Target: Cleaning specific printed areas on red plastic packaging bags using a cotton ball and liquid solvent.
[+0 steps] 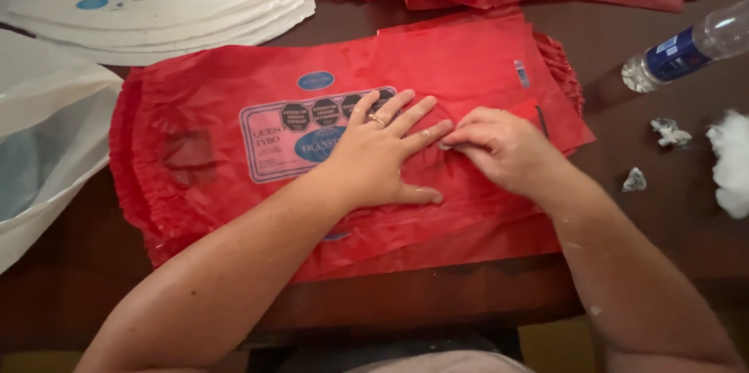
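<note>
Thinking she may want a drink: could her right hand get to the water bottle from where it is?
Probably yes. The right hand rests on the red bags, and the bottle lies on its side, with only bare table between them.

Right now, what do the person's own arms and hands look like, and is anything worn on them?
Both forearms are bare, with no sleeves, gloves or watch in view. The left hand wears a thin gold-coloured ring on one finger. The right hand shows no ring. Small white flecks, like dried paste or paint, dot the right forearm, and a few mark the left hand.
</note>
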